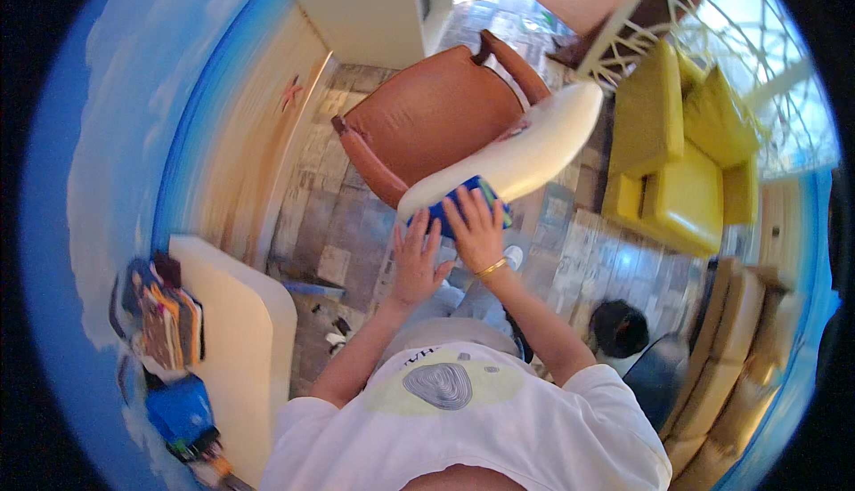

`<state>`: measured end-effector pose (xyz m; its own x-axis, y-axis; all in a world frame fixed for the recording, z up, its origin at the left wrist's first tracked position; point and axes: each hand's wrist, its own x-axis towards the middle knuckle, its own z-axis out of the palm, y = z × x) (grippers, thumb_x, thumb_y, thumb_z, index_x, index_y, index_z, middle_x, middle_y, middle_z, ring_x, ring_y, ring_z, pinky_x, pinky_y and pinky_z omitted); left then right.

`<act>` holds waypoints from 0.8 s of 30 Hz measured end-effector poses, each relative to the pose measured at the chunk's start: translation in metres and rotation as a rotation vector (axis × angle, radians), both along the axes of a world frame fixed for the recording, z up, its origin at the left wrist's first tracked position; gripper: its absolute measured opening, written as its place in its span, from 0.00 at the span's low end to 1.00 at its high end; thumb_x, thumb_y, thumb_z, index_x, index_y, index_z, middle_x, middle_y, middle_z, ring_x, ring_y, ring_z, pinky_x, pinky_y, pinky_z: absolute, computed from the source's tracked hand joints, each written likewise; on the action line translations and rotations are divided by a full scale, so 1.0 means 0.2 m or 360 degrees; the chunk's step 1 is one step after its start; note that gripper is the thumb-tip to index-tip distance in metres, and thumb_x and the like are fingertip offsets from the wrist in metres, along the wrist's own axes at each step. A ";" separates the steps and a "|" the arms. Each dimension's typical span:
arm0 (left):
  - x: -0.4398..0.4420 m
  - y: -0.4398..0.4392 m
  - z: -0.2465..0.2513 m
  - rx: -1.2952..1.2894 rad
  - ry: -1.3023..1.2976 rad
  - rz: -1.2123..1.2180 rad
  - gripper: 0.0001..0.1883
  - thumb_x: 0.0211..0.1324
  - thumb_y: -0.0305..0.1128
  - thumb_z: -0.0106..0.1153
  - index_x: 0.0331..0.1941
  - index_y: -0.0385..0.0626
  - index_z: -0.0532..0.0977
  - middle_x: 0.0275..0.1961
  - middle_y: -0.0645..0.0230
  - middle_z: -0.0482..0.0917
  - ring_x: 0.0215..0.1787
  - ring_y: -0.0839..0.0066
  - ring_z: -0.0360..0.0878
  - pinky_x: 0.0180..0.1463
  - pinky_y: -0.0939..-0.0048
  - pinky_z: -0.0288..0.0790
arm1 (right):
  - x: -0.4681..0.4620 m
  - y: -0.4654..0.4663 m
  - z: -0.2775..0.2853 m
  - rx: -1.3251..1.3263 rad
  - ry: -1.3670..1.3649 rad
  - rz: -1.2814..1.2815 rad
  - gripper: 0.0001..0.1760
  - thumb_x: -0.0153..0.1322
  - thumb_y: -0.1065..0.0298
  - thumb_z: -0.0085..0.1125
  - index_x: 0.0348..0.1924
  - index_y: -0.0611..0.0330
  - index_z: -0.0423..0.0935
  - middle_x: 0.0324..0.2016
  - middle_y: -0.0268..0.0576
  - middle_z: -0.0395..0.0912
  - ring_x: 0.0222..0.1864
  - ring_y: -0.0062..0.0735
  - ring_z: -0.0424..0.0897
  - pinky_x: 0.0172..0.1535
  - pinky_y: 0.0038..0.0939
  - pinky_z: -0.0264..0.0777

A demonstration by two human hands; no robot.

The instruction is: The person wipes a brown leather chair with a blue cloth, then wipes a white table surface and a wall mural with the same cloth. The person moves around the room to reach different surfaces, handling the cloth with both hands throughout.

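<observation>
My right hand [475, 230] lies over a folded blue cloth [439, 212] with a green part, its fingers spread on top. The cloth rests against the cream back [514, 157] of an armchair with a brown seat [434, 114]. Left of it, my left hand [417, 260] has its fingers apart, with the fingertips at the cloth's lower left edge and the chair back. Nothing shows in that hand. A gold-coloured bracelet [492, 268] circles my right wrist. The underside of the cloth is hidden.
A yellow armchair [688, 184] stands at right before a white lattice partition [648, 30]. Below it are a tan sofa [708, 357] and a blurred dark-haired head [618, 327]. A cream counter [234, 311] at left stands by a blue bag [180, 411]. A white cabinet [367, 17] stands ahead.
</observation>
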<state>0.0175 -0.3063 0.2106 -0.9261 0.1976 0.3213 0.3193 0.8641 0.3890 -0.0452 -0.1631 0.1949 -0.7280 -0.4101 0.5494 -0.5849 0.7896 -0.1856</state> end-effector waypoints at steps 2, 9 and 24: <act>-0.09 0.06 0.10 -0.0030 -0.0040 -0.0244 0.33 0.60 0.49 0.45 0.63 0.38 0.56 0.68 0.49 0.52 0.71 0.53 0.47 0.68 0.42 0.37 | 0.01 0.08 0.00 -0.0248 -0.0114 -0.0193 0.33 0.61 0.67 0.56 0.61 0.49 0.64 0.64 0.50 0.54 0.65 0.50 0.54 0.63 0.61 0.39; -0.23 0.18 0.08 -0.0075 0.0066 -0.0531 0.34 0.53 0.41 0.54 0.63 0.41 0.59 0.68 0.52 0.52 0.71 0.53 0.47 0.69 0.44 0.38 | 0.04 -0.12 -0.19 -0.1590 -0.0179 -0.0462 0.36 0.71 0.55 0.45 0.68 0.54 0.45 0.68 0.60 0.34 0.68 0.63 0.40 0.66 0.52 0.38; -0.21 0.17 0.18 -0.0298 0.0075 -0.0791 0.31 0.55 0.40 0.53 0.62 0.39 0.61 0.68 0.48 0.53 0.69 0.47 0.48 0.68 0.49 0.47 | 0.01 -0.12 -0.15 -0.1854 -0.0072 -0.0322 0.41 0.70 0.58 0.44 0.70 0.53 0.33 0.69 0.54 0.29 0.70 0.54 0.33 0.68 0.49 0.35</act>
